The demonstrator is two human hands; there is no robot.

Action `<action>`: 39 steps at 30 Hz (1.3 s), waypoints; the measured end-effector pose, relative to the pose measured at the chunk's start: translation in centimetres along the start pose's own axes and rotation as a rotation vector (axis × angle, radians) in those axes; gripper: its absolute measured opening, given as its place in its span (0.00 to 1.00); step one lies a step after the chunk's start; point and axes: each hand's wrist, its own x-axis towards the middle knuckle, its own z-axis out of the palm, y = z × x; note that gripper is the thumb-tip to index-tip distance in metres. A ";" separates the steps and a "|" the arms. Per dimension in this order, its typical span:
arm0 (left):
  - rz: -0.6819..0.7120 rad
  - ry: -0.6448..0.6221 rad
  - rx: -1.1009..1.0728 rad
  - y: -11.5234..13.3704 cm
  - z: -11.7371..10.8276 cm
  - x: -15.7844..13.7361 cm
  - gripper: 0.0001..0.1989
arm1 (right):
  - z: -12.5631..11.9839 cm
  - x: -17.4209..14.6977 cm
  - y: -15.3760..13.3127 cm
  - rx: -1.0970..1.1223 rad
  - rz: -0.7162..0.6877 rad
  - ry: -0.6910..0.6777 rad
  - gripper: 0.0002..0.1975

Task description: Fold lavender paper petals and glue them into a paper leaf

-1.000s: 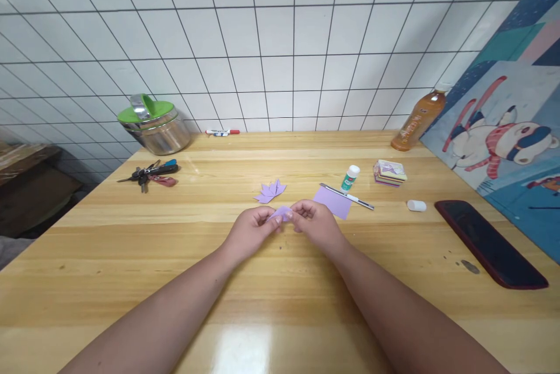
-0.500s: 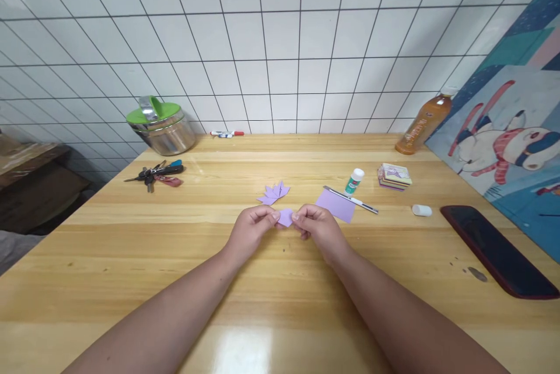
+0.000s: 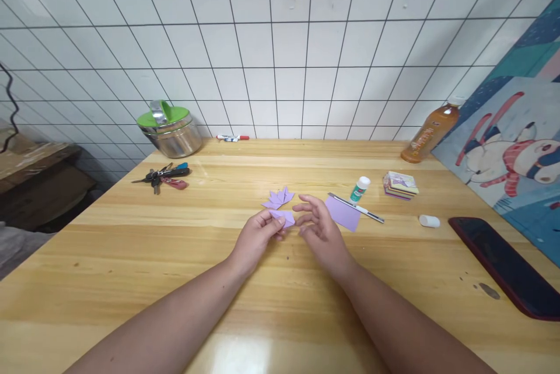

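Observation:
My left hand (image 3: 261,235) pinches a small folded piece of purple paper (image 3: 287,219) between thumb and fingers, a little in front of me at mid-table. Just right of it, my right hand (image 3: 318,227) is open, its fingers apart and bent toward the paper. Behind the held piece lies a pointed, fan-like purple paper shape (image 3: 279,197). Right of my right hand is a flat purple sheet (image 3: 343,214), with a slim pen-like tool (image 3: 367,213) lying across its upper edge.
A glue stick (image 3: 359,189), its white cap (image 3: 429,221), a stack of coloured paper (image 3: 401,185), a bottle (image 3: 431,132) and a phone (image 3: 503,263) are to the right. Keys (image 3: 161,177), a green-lidded metal pot (image 3: 172,132) and markers (image 3: 233,138) are at the left and back.
My right hand has let go of the folded paper and opened, moving slightly right. The paper now shows a different, longer side in my left hand. The view has shifted slightly.

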 end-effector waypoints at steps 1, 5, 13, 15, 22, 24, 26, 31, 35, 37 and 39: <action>-0.013 -0.017 0.008 0.1 -0.1 0.0 0.09 | -0.3 0.0 -0.1 -0.086 -0.088 -0.043 0.24; -0.026 -0.088 0.025 0.3 -0.3 0.0 0.11 | -0.9 0.2 -0.3 -0.377 -0.307 -0.140 0.18; 0.040 -0.137 0.036 -0.1 -0.1 0.3 0.12 | -0.6 0.5 0.4 -0.571 -0.301 -0.050 0.12; 0.060 -0.143 0.038 0.0 -0.1 0.4 0.12 | -0.7 0.5 0.5 -0.591 -0.295 -0.043 0.11; 0.075 -0.132 0.076 0.2 0.0 0.6 0.12 | -0.9 0.6 0.5 -0.583 -0.265 -0.062 0.09; 0.072 -0.129 0.093 0.1 0.0 0.6 0.11 | -0.9 0.6 0.5 -0.575 -0.252 -0.062 0.09; 0.073 -0.132 0.112 0.1 0.0 0.6 0.11 | -0.9 0.6 0.5 -0.563 -0.239 -0.055 0.08; 0.101 -0.179 0.113 -0.2 0.1 0.6 0.10 | -0.8 0.5 0.5 -0.535 -0.211 -0.020 0.09; 0.085 -0.160 0.123 -0.2 0.1 0.7 0.11 | -0.7 0.4 0.7 -0.498 -0.186 -0.024 0.10; 0.072 -0.154 0.128 -0.2 0.1 0.6 0.11 | -0.7 0.4 0.7 -0.478 -0.171 -0.024 0.09; 0.083 -0.159 0.143 -0.2 0.1 0.6 0.11 | -0.6 0.4 0.7 -0.428 -0.127 -0.008 0.07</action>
